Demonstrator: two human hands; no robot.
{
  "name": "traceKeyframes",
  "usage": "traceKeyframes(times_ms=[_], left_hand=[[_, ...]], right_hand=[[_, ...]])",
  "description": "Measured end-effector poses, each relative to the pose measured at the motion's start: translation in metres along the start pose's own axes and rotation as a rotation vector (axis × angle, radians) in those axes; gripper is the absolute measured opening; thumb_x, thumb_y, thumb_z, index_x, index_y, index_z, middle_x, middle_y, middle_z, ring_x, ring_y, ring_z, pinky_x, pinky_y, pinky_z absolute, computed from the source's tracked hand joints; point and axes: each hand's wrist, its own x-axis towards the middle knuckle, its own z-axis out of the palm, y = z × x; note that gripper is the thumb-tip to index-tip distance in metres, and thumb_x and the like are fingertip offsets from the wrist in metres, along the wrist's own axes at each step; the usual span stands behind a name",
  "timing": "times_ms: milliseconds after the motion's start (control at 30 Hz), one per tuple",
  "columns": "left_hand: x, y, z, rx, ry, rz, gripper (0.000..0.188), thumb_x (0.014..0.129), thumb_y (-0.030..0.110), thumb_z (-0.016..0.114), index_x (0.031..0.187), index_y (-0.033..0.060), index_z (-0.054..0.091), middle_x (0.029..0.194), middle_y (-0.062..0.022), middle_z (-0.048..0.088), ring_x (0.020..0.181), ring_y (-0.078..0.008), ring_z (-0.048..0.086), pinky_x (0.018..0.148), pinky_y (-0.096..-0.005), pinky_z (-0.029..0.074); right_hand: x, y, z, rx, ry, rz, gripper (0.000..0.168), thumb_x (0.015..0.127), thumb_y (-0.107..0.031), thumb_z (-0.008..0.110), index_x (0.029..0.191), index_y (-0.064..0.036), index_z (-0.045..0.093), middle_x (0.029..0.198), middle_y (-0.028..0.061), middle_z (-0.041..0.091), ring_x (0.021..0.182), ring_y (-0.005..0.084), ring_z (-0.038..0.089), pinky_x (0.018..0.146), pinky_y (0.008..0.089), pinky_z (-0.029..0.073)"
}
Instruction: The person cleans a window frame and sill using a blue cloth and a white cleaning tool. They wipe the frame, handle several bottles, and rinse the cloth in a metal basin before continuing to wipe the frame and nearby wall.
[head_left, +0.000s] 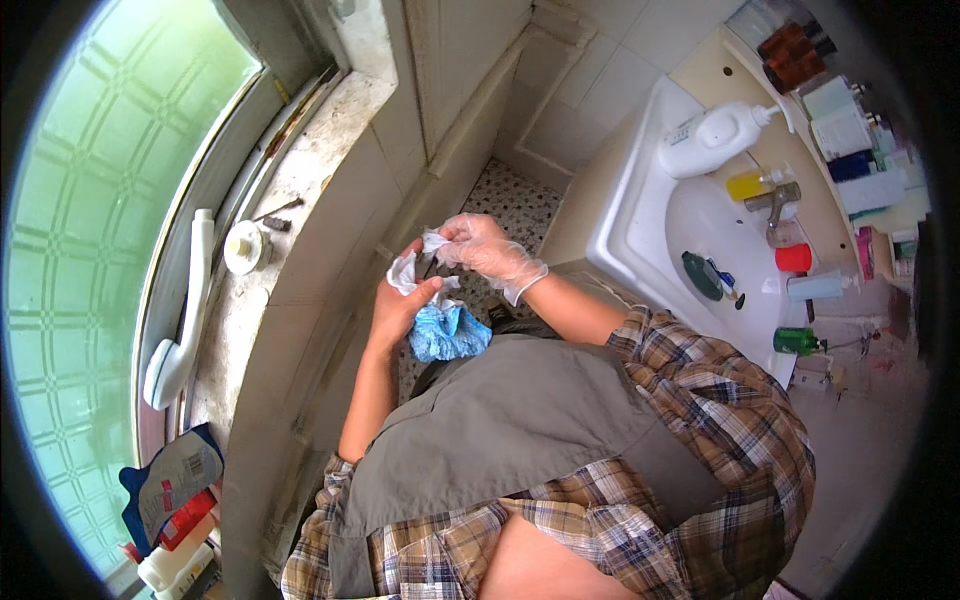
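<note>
My right hand (480, 251), in a clear disposable plastic glove, pinches a small white tissue-like piece (434, 242) in its fingertips. My left hand (397, 304) is bare and sits just below and to the left. Crumpled white material (403, 274), which looks like tissue, is held in its curled fingers. From the same hand hangs a bunched blue cloth (450, 335), its upper edge tucked near the thumb. Both hands are close together in front of my grey apron (517, 420), above the floor. Some left fingers are hidden by the white material.
To the right, a white washbasin (637, 202) holds a white pump bottle (712, 139) and several smaller bottles. A crowded shelf (806, 127) rises behind it. At left, a white shower head (169, 371) leans on the stained windowsill (330, 142). Speckled tile floor (514, 199) lies below.
</note>
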Motion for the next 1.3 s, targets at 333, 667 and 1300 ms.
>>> traceKeyframes(times_ms=[333,667,1300], left_hand=[[0.033,-0.015,0.018,0.249,0.030,0.034,0.029,0.072,0.016,0.070,0.094,0.0005,0.060,0.083,-0.0029,0.063,0.075,-0.0104,0.056,0.068,-0.0271,0.047],[0.037,-0.021,0.043,0.710,0.061,0.102,0.035,0.064,0.021,0.070,0.090,-0.0002,0.060,0.084,-0.0190,0.064,0.079,-0.0310,0.063,0.068,-0.0372,0.048],[0.018,-0.020,0.016,0.204,0.045,-0.143,0.021,0.074,0.011,0.074,0.079,-0.0015,0.058,0.070,-0.0011,0.060,0.058,-0.0051,0.051,0.053,-0.0194,0.040]], right_hand=[[0.006,0.017,-0.027,-0.270,0.010,-0.300,0.023,0.074,-0.013,0.065,0.093,0.000,0.060,0.076,0.0067,0.062,0.069,0.0127,0.058,0.063,0.0287,0.049],[-0.031,-0.023,-0.009,-0.892,-0.005,-0.411,0.025,0.073,-0.025,0.059,0.077,0.000,0.059,0.078,0.0192,0.059,0.077,0.0373,0.057,0.068,0.0423,0.044],[0.083,-0.083,-0.201,0.016,0.424,-0.501,0.011,0.078,-0.005,0.057,0.087,0.000,0.058,0.080,0.0049,0.060,0.070,0.0129,0.058,0.061,0.0255,0.048]])
